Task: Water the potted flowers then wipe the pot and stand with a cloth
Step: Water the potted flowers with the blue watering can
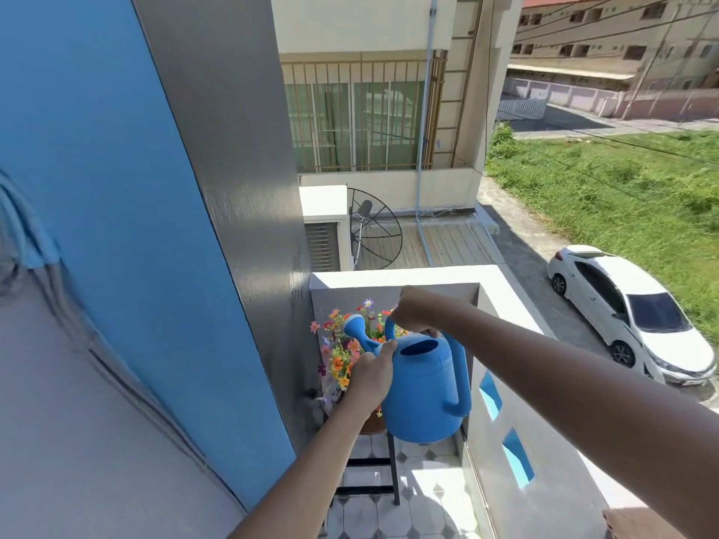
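Right hand (414, 313) grips top handle of blue watering can (424, 390), fingers curled round it; left hand (371, 377) grips the can's front by the spout. Rose points away-left, right over potted flowers (342, 352) on black stand (395, 468), just beyond the grip

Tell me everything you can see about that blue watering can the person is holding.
The blue plastic watering can looks matte and all one colour. It has a rounded body, an oval fill opening on top, a looped handle running from top to rear, and a spout ending in a flared rose with a pale face. It is held in the air, spout towards the colourful potted flowers. The right hand grips the top handle; the left hand holds the body near the spout's base.
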